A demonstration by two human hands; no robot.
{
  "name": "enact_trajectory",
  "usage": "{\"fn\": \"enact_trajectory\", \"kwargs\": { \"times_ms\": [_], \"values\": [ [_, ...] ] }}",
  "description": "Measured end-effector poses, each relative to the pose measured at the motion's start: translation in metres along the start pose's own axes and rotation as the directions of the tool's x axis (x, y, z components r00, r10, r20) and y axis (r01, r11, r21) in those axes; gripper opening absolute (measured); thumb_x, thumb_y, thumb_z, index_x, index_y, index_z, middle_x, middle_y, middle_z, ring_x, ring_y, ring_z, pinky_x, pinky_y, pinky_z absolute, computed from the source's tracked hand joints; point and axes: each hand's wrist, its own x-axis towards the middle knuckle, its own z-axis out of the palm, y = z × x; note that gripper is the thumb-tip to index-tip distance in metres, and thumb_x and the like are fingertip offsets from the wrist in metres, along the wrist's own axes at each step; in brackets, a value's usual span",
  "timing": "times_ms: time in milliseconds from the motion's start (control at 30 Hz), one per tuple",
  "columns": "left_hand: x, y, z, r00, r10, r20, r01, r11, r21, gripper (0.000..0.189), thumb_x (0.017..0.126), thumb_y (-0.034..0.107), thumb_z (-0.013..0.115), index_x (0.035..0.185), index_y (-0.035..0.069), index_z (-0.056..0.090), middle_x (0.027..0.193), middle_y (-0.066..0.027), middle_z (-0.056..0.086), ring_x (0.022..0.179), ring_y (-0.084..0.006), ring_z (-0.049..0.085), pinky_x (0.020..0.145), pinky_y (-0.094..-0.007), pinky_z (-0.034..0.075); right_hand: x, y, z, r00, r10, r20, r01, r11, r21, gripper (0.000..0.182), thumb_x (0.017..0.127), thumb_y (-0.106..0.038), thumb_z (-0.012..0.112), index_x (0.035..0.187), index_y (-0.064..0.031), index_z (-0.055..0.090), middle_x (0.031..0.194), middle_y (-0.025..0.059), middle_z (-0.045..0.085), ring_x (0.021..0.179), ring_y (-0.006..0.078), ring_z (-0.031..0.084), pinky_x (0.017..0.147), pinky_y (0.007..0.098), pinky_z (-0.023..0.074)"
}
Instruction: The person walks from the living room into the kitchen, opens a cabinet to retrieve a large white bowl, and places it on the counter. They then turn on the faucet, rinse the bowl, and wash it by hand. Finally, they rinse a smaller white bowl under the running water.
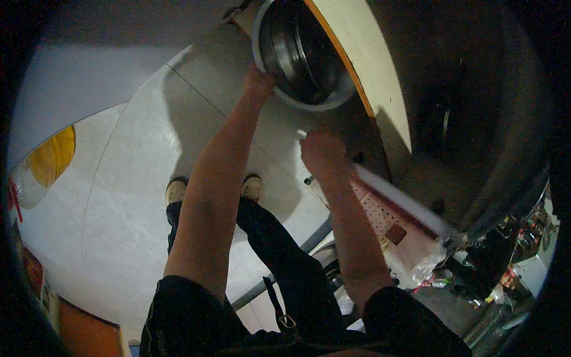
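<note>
My left hand (261, 83) is closed on the near left rim of a round metal basin or pot (290, 56). The vessel is tilted so that its dark, shiny inside faces me. Below it, my right hand (324, 151) is curled into a fist. A short white end (302, 132) pokes out past its fingers. On the other side of the wrist a long white bar or edge (399, 200) runs down to the right, blurred. Whether both belong to one object in my fist I cannot tell.
A pale curved panel with an orange edge (352, 67) stands right beside the vessel. At lower right are a pinkish perforated rack or tray (379, 209) and a cluttered surface with plastic wrappings (428, 270). Yellow-capped container (55, 154) sits at left on the light tiled floor (134, 178).
</note>
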Motion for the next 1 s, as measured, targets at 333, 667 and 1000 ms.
{"fn": "enact_trajectory", "kwargs": {
  "times_ms": [333,667,1000],
  "values": [
    [-0.002,0.032,0.04,0.975,-0.209,0.074,0.201,0.974,0.102,0.071,0.075,0.021,0.075,0.133,0.012,0.034,0.119,-0.0178,0.055,0.093,-0.0345,0.063,0.066,-0.0399,0.061,-0.049,-0.009,0.114,0.94,0.188,0.286,-0.235,0.962,0.138,0.026,0.085,-0.023,0.055,0.098,-0.0049,0.068,0.114,0.0182,0.061,0.103,0.0386,0.059,0.088,0.0495,0.047],
    [0.041,-0.013,0.039,0.931,0.359,-0.069,-0.345,0.925,0.158,0.059,0.076,0.014,0.071,0.127,0.004,0.042,0.104,-0.0205,0.062,0.08,-0.0372,0.065,0.053,-0.0452,0.059,-0.031,0.083,0.205,0.969,0.126,0.211,-0.224,0.808,0.545,0.028,0.087,-0.019,0.057,0.111,-0.0049,0.061,0.112,0.0136,0.059,0.099,0.0279,0.058,0.087,0.04,0.0466],
    [-0.013,-0.021,0.011,0.997,-0.076,0.011,0.077,0.996,-0.037,0.051,0.08,0.006,0.063,0.127,0.005,0.043,0.095,-0.0175,0.063,0.062,-0.0285,0.063,0.039,-0.0364,0.049,0.115,0.101,0.013,0.881,0.422,-0.213,0.302,-0.156,0.94,0.037,0.088,-0.02,0.065,0.12,-0.0038,0.056,0.111,0.0085,0.061,0.1,0.0171,0.058,0.087,0.0338,0.0468]
  ]
}}
